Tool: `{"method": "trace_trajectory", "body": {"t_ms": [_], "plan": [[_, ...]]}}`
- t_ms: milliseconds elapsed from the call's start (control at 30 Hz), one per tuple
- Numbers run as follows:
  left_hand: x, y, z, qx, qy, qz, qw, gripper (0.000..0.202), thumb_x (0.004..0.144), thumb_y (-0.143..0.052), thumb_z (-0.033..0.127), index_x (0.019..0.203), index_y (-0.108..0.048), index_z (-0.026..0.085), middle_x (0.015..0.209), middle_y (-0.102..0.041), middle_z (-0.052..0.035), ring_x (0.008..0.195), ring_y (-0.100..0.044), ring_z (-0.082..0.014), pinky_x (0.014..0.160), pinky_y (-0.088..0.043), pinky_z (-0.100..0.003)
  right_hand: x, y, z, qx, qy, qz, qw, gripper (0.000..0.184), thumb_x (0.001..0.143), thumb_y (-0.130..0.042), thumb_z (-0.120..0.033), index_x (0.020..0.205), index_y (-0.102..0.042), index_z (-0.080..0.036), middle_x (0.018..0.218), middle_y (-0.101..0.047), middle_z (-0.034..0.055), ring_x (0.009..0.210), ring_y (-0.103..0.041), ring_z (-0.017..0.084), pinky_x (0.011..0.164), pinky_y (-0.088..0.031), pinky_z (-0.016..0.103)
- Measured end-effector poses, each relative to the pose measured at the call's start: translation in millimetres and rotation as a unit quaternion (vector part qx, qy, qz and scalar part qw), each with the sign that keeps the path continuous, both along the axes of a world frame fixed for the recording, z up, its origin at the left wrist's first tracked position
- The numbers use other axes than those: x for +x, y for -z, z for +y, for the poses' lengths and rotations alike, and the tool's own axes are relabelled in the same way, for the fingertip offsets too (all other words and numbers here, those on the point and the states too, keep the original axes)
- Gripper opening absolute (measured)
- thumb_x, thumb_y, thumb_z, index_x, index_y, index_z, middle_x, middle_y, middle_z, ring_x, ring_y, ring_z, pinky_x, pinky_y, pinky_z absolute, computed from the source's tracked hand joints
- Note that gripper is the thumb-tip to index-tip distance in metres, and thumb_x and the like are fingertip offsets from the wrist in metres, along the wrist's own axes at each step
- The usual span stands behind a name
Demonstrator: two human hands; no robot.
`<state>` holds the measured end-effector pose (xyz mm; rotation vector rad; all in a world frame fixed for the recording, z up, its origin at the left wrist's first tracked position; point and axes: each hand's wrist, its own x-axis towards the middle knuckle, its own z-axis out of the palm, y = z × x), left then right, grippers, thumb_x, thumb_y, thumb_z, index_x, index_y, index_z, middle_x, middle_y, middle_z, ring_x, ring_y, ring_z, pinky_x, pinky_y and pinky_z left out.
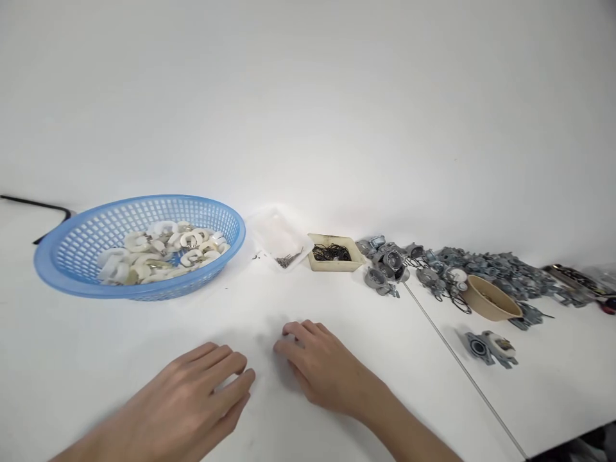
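Note:
My left hand (192,401) lies palm down on the white table (337,308), its fingers stretched out flat and holding nothing. Just to its right, my right hand (322,369) also rests palm down, fingers slightly curled onto the surface, with nothing visible in it. The two hands almost touch at the fingertips. A blue plastic basket (62,253) with several white curved pieces (158,256) stands behind the left hand.
Behind the hands are a clear tray with small pins (282,240) and a beige tray of black rings (334,253). A heap of grey metal parts (457,266), a brown paper bowl (488,298) and two loose parts (491,348) lie at the right. A seam (462,369) splits the table.

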<state>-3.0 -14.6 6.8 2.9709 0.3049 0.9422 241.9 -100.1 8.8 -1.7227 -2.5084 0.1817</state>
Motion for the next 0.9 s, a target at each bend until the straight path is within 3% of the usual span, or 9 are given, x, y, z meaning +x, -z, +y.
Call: {"method": "trace_trajectory", "body": {"t_ms": [200,400,600,900], "plan": [[1,4.2,5,-0.029,0.013,0.065,0.997,0.025,0.102,-0.044,0.015,0.101,-0.068,0.02,0.094,-0.066,-0.0056,0.082,-0.065,-0.0224,0.075,-0.051,-0.037,0,-1.5,0,0.003,-0.003,-0.012,1.0,0.026,0.093,-0.048,-0.007,0.113,-0.058,-0.02,0.124,-0.059,0.0085,0.102,-0.058,0.022,0.09,-0.05,0.036],[-1,11.7,9,-0.048,0.012,0.095,0.994,0.017,0.101,-0.052,0.018,0.096,-0.067,0.022,0.086,-0.064,-0.0029,0.079,-0.063,-0.0199,0.074,-0.05,-0.033,0,-1.9,0,0.0,-0.002,-0.008,1.0,0.026,0.095,-0.048,-0.008,0.116,-0.058,-0.021,0.126,-0.059,0.009,0.107,-0.058,0.023,0.093,-0.049,0.038],[-6,24.2,10,-0.071,-0.004,0.149,0.986,0.017,0.101,-0.05,0.017,0.102,-0.067,0.023,0.096,-0.062,-0.0033,0.086,-0.06,-0.023,0.078,-0.044,-0.04,1,2.9,0,-0.001,0.002,0.005,1.0,0.026,0.095,-0.049,-0.007,0.115,-0.057,-0.022,0.125,-0.059,0.0081,0.105,-0.057,0.022,0.091,-0.05,0.037],[-6,21.8,8,-0.095,-0.001,0.17,0.981,0.014,0.101,-0.051,0.016,0.097,-0.064,0.023,0.095,-0.06,-0.0026,0.086,-0.058,-0.0234,0.078,-0.039,-0.041,1,0.9,0,-0.003,-0.001,0.011,1.0,0.028,0.094,-0.048,-0.005,0.115,-0.057,-0.021,0.124,-0.058,0.0071,0.102,-0.057,0.02,0.09,-0.049,0.037]]}}
